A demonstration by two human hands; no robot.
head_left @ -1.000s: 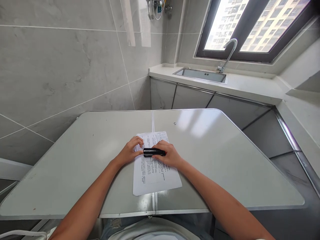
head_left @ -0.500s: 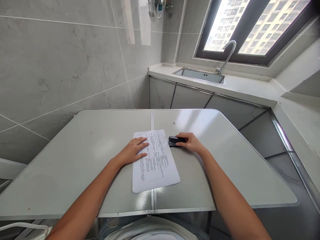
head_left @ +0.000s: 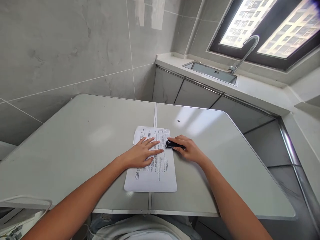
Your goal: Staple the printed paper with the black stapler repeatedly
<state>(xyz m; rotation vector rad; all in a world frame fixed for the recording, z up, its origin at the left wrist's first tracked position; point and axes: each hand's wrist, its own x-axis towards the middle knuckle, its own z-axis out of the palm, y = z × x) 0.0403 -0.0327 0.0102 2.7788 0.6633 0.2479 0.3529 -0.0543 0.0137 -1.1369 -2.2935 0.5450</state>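
Printed paper (head_left: 155,181) lies across the seam of the folding table; whether it is one sheet or a stack I cannot tell. My left hand (head_left: 142,153) rests flat on it, fingers spread. A black stapler (head_left: 175,144) is gripped in my right hand (head_left: 188,149), its front end over the right edge of the paper, close to my left fingertips. Whether the paper sits between the stapler's jaws is hard to make out. Two tiny staple-like bits (head_left: 178,120) lie on the table beyond the stapler.
The pale grey folding table (head_left: 62,160) has a metal strip down its middle. Behind it are a counter with a sink (head_left: 212,73), a faucet (head_left: 246,53) and a window. A tiled wall (head_left: 100,43) stands on the left. A white cable (head_left: 27,198) hangs near the front left edge.
The stapler in my right hand has moved left onto the paper's right edge. My left hand has shifted right across the page, fingers more spread. The view has tilted slightly.
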